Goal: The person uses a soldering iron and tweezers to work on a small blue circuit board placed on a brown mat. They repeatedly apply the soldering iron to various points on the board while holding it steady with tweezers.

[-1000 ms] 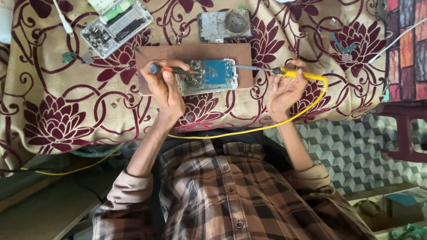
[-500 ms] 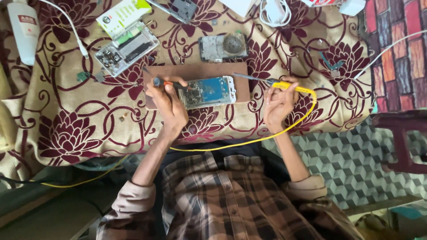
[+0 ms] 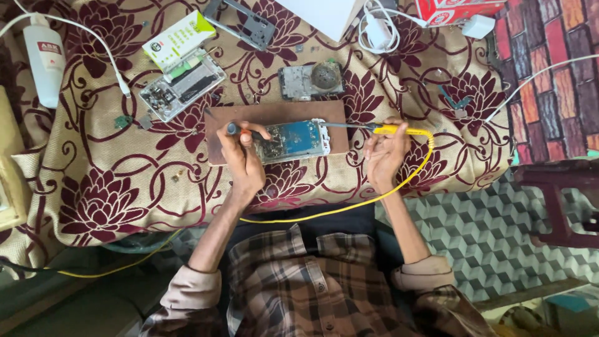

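The left hand is closed around a dark-handled tool, the right hand around a yellow soldering iron; between them an opened phone is laid on a brown board.

This looks like a small phone repair bench set up in a home or a modest shop. A floral maroon-and-gold cloth covers the table, and at its middle lies a brown work board bearing an opened phone with its circuit board bare. Above the board lie another stripped phone, a phone frame and a white charger. Right of the board, a yellow-handled soldering iron trails its cord. Patterned tiles cover the floor below.
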`<state>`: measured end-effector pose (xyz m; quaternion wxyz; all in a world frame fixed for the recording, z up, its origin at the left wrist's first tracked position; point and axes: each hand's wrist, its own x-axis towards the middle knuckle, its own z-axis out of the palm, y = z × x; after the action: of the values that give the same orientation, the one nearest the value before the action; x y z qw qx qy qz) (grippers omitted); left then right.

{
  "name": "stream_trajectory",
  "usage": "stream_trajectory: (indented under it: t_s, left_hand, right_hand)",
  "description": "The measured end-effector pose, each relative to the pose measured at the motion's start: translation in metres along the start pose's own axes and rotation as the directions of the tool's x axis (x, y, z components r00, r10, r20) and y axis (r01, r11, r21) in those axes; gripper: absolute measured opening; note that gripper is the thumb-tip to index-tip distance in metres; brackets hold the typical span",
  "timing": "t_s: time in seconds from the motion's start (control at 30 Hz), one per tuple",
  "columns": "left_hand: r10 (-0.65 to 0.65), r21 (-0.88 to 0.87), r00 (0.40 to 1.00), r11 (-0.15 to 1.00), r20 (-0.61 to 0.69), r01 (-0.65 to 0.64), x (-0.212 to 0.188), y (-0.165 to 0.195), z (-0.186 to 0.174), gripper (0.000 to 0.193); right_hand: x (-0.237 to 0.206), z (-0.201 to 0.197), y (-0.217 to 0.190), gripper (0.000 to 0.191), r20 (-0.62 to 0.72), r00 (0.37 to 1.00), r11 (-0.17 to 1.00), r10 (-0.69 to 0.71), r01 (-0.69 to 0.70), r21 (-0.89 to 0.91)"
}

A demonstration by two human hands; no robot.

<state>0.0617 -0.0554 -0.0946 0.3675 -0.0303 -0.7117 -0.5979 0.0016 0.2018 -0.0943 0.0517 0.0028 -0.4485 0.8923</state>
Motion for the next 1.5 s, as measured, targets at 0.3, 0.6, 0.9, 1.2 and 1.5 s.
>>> stream_trajectory:
  t_s: [0.3,0.6,0.9,1.2,1.5]
  left_hand:
    - [-0.043,-0.045,0.998,0.998,-0.034,0.042,-0.004,-0.001,-0.002,0.019]
    - [-0.005,-0.058,0.998,0.998,0.065,0.008,-0.009,0.005,-0.005,0.018]
    - [-0.03,0.0,0.999,1.0,0.031,0.03,-0.004,-0.001,0.005,0.014]
    - [-0.036,0.074,0.999,0.997,-0.038,0.039,0.005,0.002,0.002,0.017]
    - [-0.005,0.02,0.999,1.0,-0.038,0.006,0.002,0.008,0.002,0.022]
  right_hand:
    - [0.001,-0.005,0.009,0.044,-0.007,0.998,0.981,-0.057,0.057,0.187]
    - [-0.001,0.004,0.004,0.041,-0.042,0.996,0.996,-0.085,0.086,0.026]
    - [0.004,-0.002,0.004,0.038,0.067,0.987,0.985,-0.145,0.138,0.102]
    - [0.006,-0.006,-0.001,0.041,-0.055,0.998,0.996,-0.043,0.048,0.081]
    - [-0.004,-0.007,-0.012,0.03,0.123,0.988,0.991,-0.089,0.076,0.107]
